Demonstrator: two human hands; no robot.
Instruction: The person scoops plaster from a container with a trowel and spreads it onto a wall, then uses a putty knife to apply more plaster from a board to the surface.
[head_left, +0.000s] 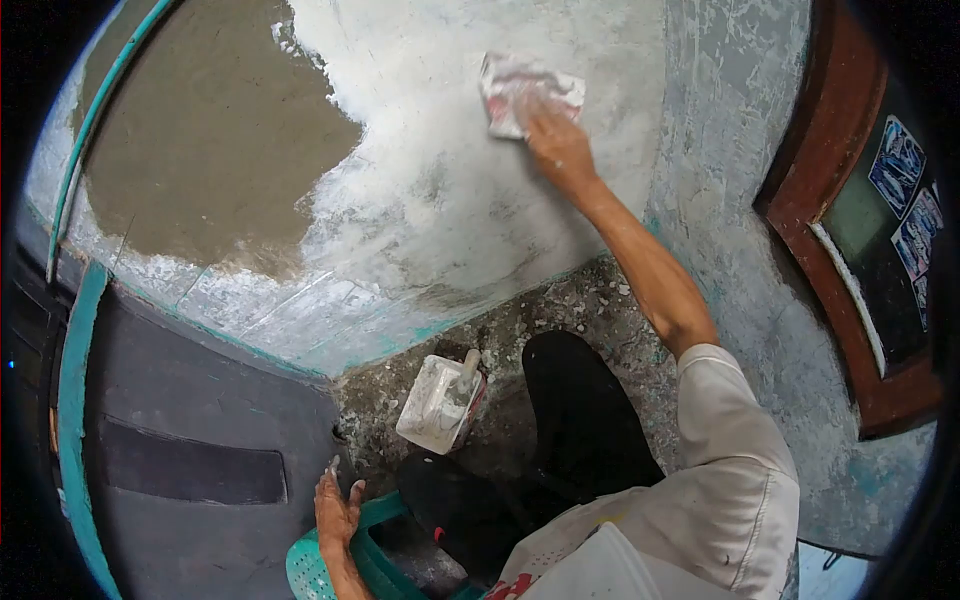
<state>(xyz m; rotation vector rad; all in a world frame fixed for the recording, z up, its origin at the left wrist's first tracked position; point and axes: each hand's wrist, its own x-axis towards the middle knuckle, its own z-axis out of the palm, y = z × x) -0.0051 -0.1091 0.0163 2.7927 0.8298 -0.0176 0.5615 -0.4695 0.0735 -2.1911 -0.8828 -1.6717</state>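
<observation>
Up on the wall (pixel 420 180), my right hand (pixel 553 138) presses a creased, white-dusted sheet with reddish patches (pixel 505 85) against the whitened plaster. Its fingers lie over the sheet's lower part, and the arm is stretched out. Low on the left, my left hand (pixel 338 508) has its fingers apart and holds nothing. It is beside the dark grey panel (pixel 220 400) and the green plastic chair (pixel 375 560). On the ground between wall and knees stands a white, putty-smeared tub (pixel 425 415) with a putty knife (pixel 465 375) resting in it.
A bare brown-grey cement patch (pixel 220 130) covers the wall's left part. A teal pipe (pixel 95 110) curves along the left edge. To the right is a brown wooden frame (pixel 810 220) around dark glass with stickers (pixel 897 165). Rough, debris-strewn ground (pixel 600 310) runs along the wall's foot.
</observation>
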